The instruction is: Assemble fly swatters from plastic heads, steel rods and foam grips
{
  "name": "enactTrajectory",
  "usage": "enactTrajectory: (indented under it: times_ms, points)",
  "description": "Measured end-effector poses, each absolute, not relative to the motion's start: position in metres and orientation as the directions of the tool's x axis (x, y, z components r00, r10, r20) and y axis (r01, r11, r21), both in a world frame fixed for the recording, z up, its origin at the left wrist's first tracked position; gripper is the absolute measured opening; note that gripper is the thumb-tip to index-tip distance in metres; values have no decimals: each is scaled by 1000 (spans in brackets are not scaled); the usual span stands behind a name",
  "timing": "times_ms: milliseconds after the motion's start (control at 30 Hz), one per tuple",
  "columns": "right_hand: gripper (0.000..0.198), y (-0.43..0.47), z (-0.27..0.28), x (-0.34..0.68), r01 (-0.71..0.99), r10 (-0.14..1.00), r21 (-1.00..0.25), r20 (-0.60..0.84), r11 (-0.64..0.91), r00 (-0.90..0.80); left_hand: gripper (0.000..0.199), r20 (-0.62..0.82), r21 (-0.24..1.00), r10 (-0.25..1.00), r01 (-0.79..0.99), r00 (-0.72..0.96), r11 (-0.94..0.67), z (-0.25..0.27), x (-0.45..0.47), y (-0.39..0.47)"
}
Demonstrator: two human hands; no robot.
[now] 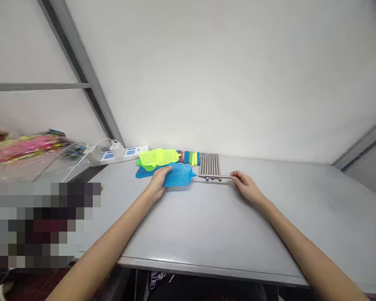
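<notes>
I watch the left hand [158, 182] grip a perforated blue paddle [182, 174]; toward three o'clock, the right hand [243, 185] pinches its slim metal rod [221, 177].

We note white lettering [157, 278] on the dark fabric [188, 287] below the tabletop [207, 225]; we cannot read it with certainty.

Head-worn view, single. Set above and just back from the near side of the table [207, 225]. Faces forward and down, across to the wall [225, 75] beyond. Looks along both forearms [125, 228], from the lower corners, to left hand [158, 181] and right hand [244, 184] near mid-frame, at moderate range. Gives upper half mostly to wall, lower half mostly to table.
</notes>
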State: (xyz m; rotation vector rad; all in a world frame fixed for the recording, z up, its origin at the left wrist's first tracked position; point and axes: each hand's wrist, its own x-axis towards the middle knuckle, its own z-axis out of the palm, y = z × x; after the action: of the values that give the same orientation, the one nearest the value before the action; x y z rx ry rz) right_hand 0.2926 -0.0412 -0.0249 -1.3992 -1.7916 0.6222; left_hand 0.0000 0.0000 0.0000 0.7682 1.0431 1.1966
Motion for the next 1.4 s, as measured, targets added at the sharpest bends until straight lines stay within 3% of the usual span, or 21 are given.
enactTrajectory:
  times_ms: [133,300,600,833,1100,1400]
  points:
    - [24,-47,-17,295,548,957,-784,245,290,-157,22,-220,907,954,-317,206,277,7,-1,-8]
    - [38,-59,1,301,557,967,-807,67,198,-246,39,-180,942,898,-194,402,275,15,-6,-18]
    - [42,-63,6,301,502,964,-844,62,190,-259,42,-121,972,938,-154,326,179,13,4,-25]
    - [42,-59,-4,306,379,955,-912,43,158,-294,41,48,991,963,-134,264,-13,-3,8,-27]
    - [39,-59,-11,301,338,957,-935,4,107,-289,45,131,989,969,46,207,-144,-6,10,-31]
    - [38,-59,-15,299,255,939,-965,-41,51,-343,46,191,970,965,116,180,-214,-5,6,-29]
